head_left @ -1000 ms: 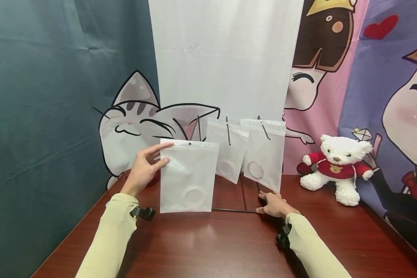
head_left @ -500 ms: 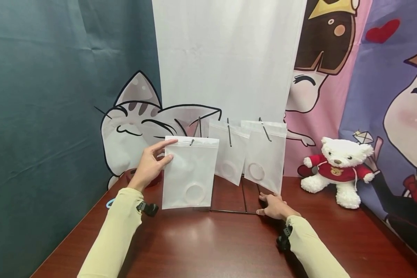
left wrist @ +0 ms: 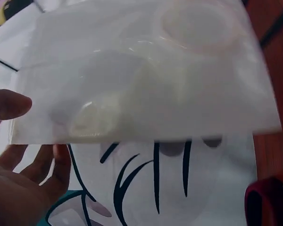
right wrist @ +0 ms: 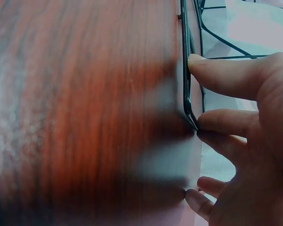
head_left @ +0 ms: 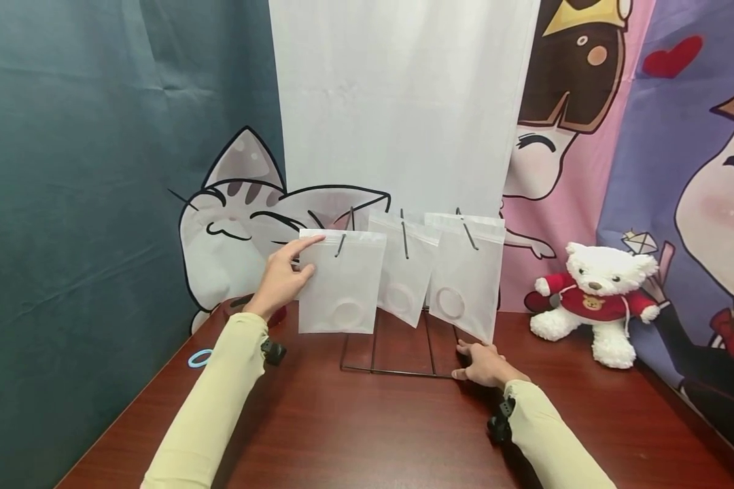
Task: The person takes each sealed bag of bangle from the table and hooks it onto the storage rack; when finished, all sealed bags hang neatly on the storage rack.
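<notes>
My left hand (head_left: 281, 277) grips the left edge of a translucent white zip bag (head_left: 342, 282), near its top. A ring-shaped item shows through the bag's lower part. The left hook (head_left: 340, 246) of a black wire display rack (head_left: 404, 373) passes through the bag's top hole. In the left wrist view, the bag (left wrist: 146, 80) spans the upper part, its edge between my fingers (left wrist: 9, 104). My right hand (head_left: 486, 363) holds the rack's front right base corner. The right wrist view shows thumb and fingertips on the black wire (right wrist: 186, 70).
Two similar bags, a middle one (head_left: 404, 272) and a right one (head_left: 467, 272), hang on the other hooks. A blue ring (head_left: 200, 358) and a dark red object (head_left: 278, 316) lie at left. A white teddy bear (head_left: 596, 299) sits at right on the brown table (head_left: 367, 435).
My left hand has moved the bag up and back toward the rack, and its hole has gone onto the left hook. The right hand stays on the rack base.
</notes>
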A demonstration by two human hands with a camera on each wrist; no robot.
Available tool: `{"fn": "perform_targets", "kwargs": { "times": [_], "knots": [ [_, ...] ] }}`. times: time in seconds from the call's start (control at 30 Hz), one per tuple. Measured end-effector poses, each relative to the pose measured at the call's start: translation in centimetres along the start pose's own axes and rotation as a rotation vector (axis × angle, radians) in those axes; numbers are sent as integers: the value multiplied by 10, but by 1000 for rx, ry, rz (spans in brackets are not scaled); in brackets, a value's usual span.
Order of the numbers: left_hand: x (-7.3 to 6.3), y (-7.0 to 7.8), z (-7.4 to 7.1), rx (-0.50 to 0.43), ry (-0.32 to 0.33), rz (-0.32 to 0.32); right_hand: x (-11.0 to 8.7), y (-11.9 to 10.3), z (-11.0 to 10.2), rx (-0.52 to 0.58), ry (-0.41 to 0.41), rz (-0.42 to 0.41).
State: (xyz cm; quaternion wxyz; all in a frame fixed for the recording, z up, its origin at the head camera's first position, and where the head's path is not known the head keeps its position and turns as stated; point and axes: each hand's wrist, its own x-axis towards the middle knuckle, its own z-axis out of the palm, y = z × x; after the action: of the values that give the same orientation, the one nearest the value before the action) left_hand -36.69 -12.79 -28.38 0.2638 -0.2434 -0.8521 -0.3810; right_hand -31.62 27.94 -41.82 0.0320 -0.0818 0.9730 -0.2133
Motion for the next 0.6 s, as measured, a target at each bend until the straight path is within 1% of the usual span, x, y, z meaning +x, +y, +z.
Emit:
{"fn": "perform_targets", "kwargs": {
  "times": [0.07,0.1,0.17,0.23,0.3,0.4,0.5,0.6],
  "knots": [
    [2,-1,2,122,-44,31,0,-1,0,0,-6,3],
    [2,-1,4,178,-73,35,0,-1,0,0,-8,4],
    [4,0,6,264,-135,27,0,-1,0,2,-10,8],
    [6,2,9,313,-173,7,-1,0,0,1,-8,11],
    [9,4,12,351,-187,-4,-1,1,0,-4,-7,11],
    [14,6,17,401,-188,-8,-2,2,1,0,-3,13],
    [18,6,19,432,-187,-17,-3,2,1,5,3,9],
    [22,6,19,443,-185,-39,-2,2,1,6,5,7]
  ]
}}
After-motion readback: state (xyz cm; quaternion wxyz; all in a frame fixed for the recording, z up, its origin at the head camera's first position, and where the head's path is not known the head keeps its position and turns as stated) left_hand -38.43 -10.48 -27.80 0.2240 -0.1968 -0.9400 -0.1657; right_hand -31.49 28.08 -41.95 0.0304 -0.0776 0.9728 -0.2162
